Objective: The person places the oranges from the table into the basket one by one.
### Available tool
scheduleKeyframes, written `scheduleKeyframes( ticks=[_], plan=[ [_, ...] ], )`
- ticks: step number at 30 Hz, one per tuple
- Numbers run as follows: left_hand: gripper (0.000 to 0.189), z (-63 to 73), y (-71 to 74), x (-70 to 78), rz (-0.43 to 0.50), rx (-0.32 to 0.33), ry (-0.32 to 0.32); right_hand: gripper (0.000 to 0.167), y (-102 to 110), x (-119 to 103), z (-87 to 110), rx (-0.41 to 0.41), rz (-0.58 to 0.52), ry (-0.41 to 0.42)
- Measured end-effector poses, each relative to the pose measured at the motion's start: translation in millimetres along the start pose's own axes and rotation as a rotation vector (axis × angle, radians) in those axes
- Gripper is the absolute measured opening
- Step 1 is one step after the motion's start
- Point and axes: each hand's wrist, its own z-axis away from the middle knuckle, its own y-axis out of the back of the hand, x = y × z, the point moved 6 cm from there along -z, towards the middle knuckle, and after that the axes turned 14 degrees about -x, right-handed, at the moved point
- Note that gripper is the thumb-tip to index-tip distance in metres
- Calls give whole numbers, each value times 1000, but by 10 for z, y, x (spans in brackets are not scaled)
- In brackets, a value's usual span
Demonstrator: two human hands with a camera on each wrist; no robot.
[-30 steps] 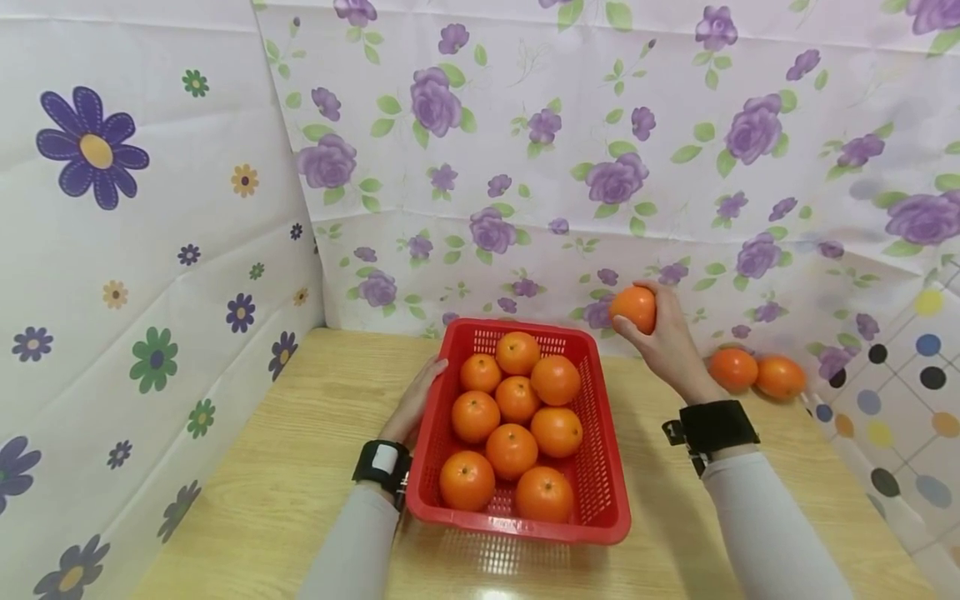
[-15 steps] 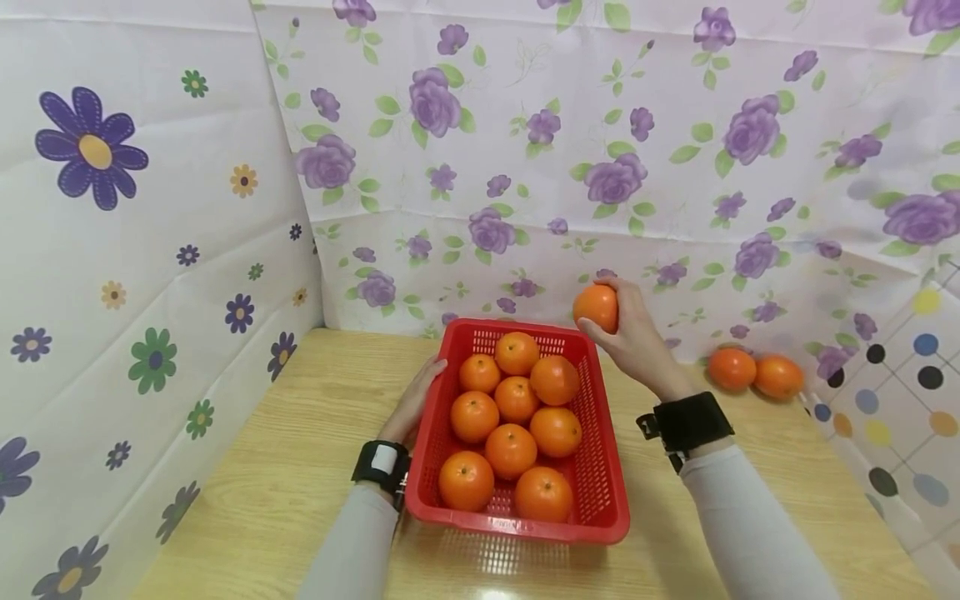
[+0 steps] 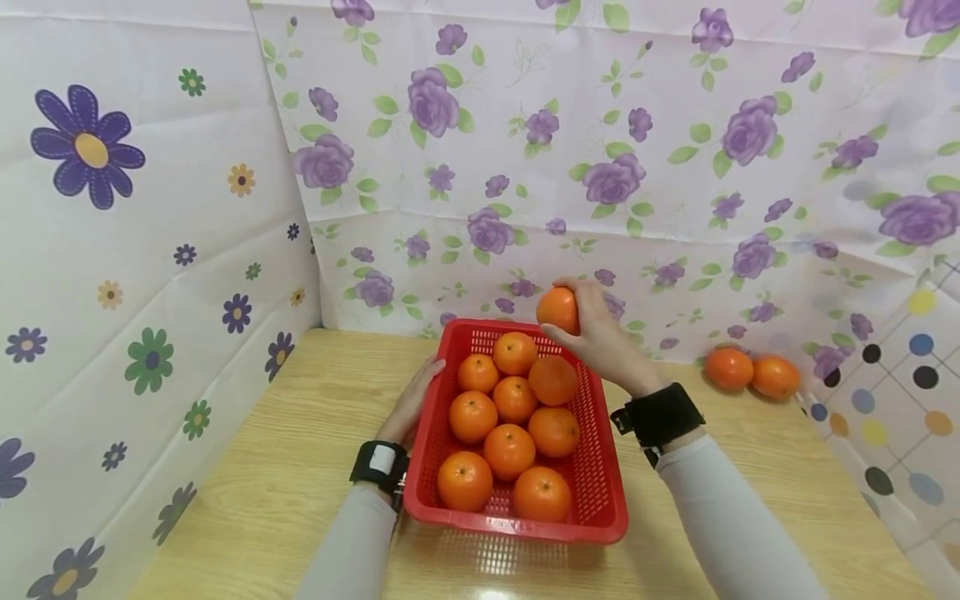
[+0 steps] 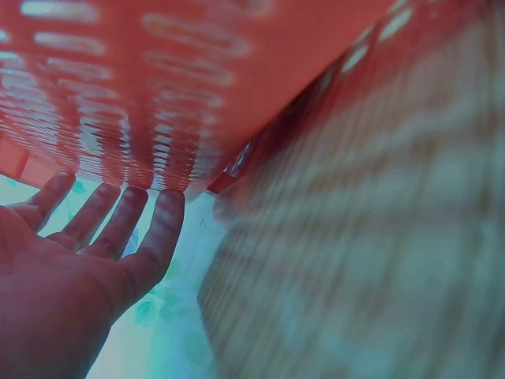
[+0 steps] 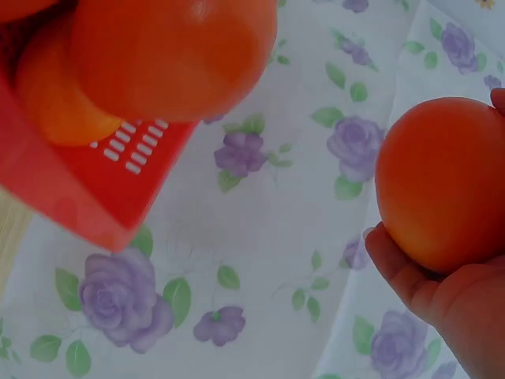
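Observation:
A red plastic basket with perforated walls holds several oranges. My left hand rests against the basket's left side; in the left wrist view, the extended fingers touch its slotted wall. Above the basket's far right corner, my right hand grips another orange between thumb and fingers. The right wrist view shows that held orange apart from the basket, with most of the fingers hidden behind it.
Two more orange fruits lie side by side on the wooden table, at the back right near the cloth. Flower-printed cloth hangs behind and at the left; a dotted cloth borders the right.
My right hand has moved left with the orange, from beside the basket to above its far right corner. The left hand and the basket stay in place.

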Motion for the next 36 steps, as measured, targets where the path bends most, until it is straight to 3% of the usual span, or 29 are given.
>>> scheduleKeyframes(
  ticks=[17,25,36],
  plan=[
    [60,-3,11,-7,17,-2,-2,64,-529,-305,-258,-139,48,78],
    [61,7,12,-6,-1,7,11,65,-756,-336,-296,-258,-12,-2],
    [58,8,0,3,3,3,31,65,-1033,-342,-393,-290,99,31]
  ],
)
